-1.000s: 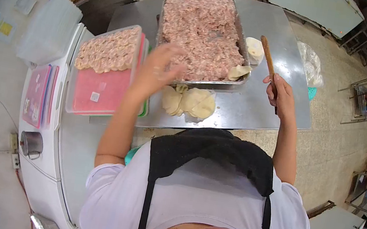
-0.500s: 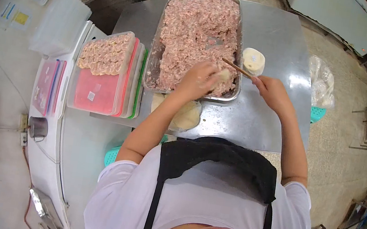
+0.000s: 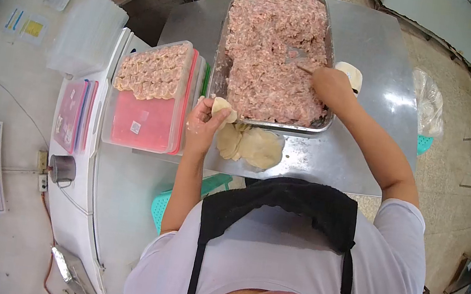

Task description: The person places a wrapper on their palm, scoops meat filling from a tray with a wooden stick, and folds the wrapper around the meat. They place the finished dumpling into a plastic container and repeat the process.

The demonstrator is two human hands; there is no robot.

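My left hand (image 3: 202, 127) pinches a pale round dough wrapper (image 3: 224, 107), slightly cupped, off the near left corner of the metal tray (image 3: 216, 77). A large mass of ground meat filling (image 3: 275, 43) lies in the tray. Over the tray's right side, my right hand (image 3: 331, 87) is closed round a thin wooden stick (image 3: 304, 69), its tip at the meat. More loose wrappers (image 3: 261, 149) lie overlapping on the steel table just below the tray. To the right of the tray, partly behind my right hand, sits a round stack of wrappers (image 3: 351, 76).
Left of the tray stands a pile of clear plastic boxes (image 3: 157, 120); the top one holds rows of filled dumplings (image 3: 149, 70). A metal cup (image 3: 63, 169) is on the white surface at left. A green stool (image 3: 159, 206) shows under the table (image 3: 378, 46).
My left hand has moved left and down, from over the meat to beside the tray's corner, with the wrapper. My right hand has brought the stick over the meat. The view has shifted slightly.
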